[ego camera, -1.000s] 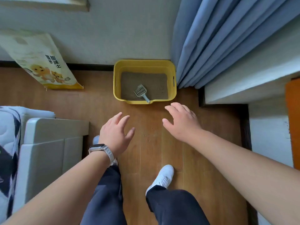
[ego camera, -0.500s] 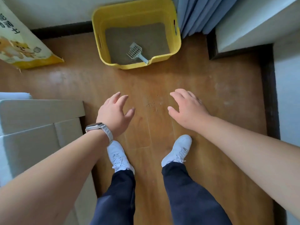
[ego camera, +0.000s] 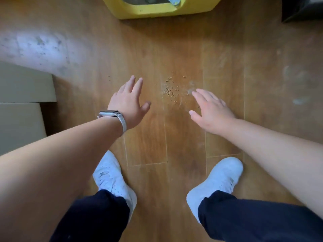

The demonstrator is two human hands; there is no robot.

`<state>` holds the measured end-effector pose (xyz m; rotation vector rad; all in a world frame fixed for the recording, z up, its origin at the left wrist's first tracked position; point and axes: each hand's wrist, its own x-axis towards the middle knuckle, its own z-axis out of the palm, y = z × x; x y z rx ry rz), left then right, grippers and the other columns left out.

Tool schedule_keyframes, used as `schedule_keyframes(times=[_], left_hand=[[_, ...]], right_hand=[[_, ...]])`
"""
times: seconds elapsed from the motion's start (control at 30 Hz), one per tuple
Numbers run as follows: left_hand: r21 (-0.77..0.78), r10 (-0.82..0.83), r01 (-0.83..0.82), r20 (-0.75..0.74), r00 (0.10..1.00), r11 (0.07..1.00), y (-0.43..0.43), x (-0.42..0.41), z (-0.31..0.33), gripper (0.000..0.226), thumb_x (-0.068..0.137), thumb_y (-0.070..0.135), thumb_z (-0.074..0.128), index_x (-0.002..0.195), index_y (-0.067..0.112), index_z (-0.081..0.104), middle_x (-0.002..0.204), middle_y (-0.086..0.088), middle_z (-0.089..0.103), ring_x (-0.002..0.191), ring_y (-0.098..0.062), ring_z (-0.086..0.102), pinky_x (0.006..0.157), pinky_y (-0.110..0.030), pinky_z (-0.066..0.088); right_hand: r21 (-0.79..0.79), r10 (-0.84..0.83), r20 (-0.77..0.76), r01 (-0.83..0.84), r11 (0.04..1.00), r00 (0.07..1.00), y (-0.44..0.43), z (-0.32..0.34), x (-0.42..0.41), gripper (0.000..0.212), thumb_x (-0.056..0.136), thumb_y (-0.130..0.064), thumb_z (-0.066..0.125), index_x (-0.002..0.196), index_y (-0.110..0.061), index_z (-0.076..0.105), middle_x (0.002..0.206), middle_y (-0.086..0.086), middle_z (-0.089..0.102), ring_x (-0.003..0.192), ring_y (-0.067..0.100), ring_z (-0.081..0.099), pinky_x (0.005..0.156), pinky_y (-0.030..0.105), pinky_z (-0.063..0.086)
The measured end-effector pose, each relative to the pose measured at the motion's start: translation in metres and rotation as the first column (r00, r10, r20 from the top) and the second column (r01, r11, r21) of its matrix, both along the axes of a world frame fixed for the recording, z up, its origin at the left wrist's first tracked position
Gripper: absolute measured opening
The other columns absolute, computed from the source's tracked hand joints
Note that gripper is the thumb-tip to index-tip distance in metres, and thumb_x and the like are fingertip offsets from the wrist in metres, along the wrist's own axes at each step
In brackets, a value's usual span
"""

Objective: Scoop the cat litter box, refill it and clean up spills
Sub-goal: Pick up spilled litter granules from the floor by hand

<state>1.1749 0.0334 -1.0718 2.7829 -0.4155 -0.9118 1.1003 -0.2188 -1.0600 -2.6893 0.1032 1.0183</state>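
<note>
Only the front wall of the yellow litter box (ego camera: 157, 12) shows at the top edge, with the tip of a grey scoop handle (ego camera: 173, 0) resting on its rim. A small patch of spilled litter grains (ego camera: 170, 89) lies on the wooden floor between my hands. My left hand (ego camera: 128, 102), with a watch on its wrist, hovers just left of the grains, fingers straight and empty. My right hand (ego camera: 210, 109) hovers just right of them, fingers spread and holding nothing.
A white cabinet (ego camera: 22, 105) stands at the left. My two white shoes (ego camera: 113, 179) stand on the floor below the hands. A dark baseboard corner (ego camera: 302, 9) is at the top right. Pale smudges mark the floor at the left and right.
The view has tilted down and moved closer to the floor, so the litter box slid to the top edge. Both hands stay open and now frame the spilled grains.
</note>
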Motion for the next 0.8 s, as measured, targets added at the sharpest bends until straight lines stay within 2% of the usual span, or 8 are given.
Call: schedule_keyframes(times=[0.17,0.33,0.43,0.57,0.67,0.8], left_hand=[[-0.075,-0.007,0.011,0.053,0.999,0.997,-0.025,0.007,-0.086,0.070,0.096,0.046,0.046,0.155,0.026,0.015,0.164,-0.002,0.009,0.150,-0.022,0.011,0.121,-0.041,0.017],[-0.100,-0.108,0.126,0.167,0.980,0.987,-0.049,0.024,-0.136,0.072,0.096,0.053,0.043,0.156,0.024,0.015,0.165,0.000,0.007,0.151,-0.020,0.005,0.120,-0.041,0.010],[-0.035,-0.225,0.240,0.245,0.943,0.970,-0.051,0.045,-0.150,0.074,0.093,0.059,0.040,0.155,0.024,0.017,0.165,-0.002,0.006,0.151,-0.021,0.002,0.121,-0.042,0.009],[0.048,-0.307,0.305,0.259,0.916,0.951,-0.050,0.074,-0.151,0.082,0.090,0.067,0.034,0.156,0.023,0.011,0.165,-0.002,0.001,0.151,-0.022,0.000,0.121,-0.045,0.008],[0.081,-0.411,0.403,0.204,0.888,0.912,-0.055,0.085,-0.151,0.093,0.085,0.076,0.025,0.156,0.022,0.000,0.165,0.000,-0.008,0.151,-0.019,-0.008,0.122,-0.043,0.005],[0.056,-0.538,0.539,0.209,0.817,0.840,-0.066,0.082,-0.154,0.099,0.082,0.081,0.015,0.156,0.018,-0.006,0.164,0.000,-0.013,0.150,-0.017,-0.014,0.122,-0.040,-0.001]], right_hand=[[-0.048,0.156,0.015,-0.155,0.987,0.988,-0.025,-0.080,-0.001,0.074,0.098,-0.053,0.038,0.156,-0.024,0.005,0.164,-0.006,-0.001,0.150,0.013,-0.001,0.120,0.035,0.001],[-0.115,0.188,0.083,-0.178,0.977,0.979,-0.033,-0.136,0.010,0.082,0.095,-0.065,0.028,0.156,-0.022,-0.007,0.163,-0.007,-0.016,0.149,0.011,-0.014,0.120,0.036,-0.007],[-0.120,0.157,0.171,-0.138,0.983,0.973,-0.031,-0.150,0.029,0.083,0.094,-0.068,0.022,0.156,-0.021,-0.008,0.163,-0.006,-0.017,0.149,0.011,-0.015,0.122,0.039,-0.005],[-0.116,0.076,0.220,-0.052,0.992,0.973,-0.033,-0.152,0.058,0.083,0.094,-0.068,0.018,0.156,-0.019,-0.008,0.163,-0.004,-0.016,0.149,0.014,-0.014,0.121,0.041,-0.004],[-0.126,0.136,0.170,-0.115,0.985,0.976,-0.036,-0.153,0.071,0.084,0.093,-0.070,0.014,0.156,-0.019,-0.010,0.162,-0.004,-0.020,0.149,0.014,-0.017,0.121,0.045,-0.004],[-0.111,0.218,0.196,-0.200,0.974,0.956,-0.035,-0.159,0.070,0.085,0.092,-0.072,0.014,0.156,-0.019,-0.009,0.162,-0.005,-0.020,0.149,0.014,-0.017,0.121,0.045,-0.005]])
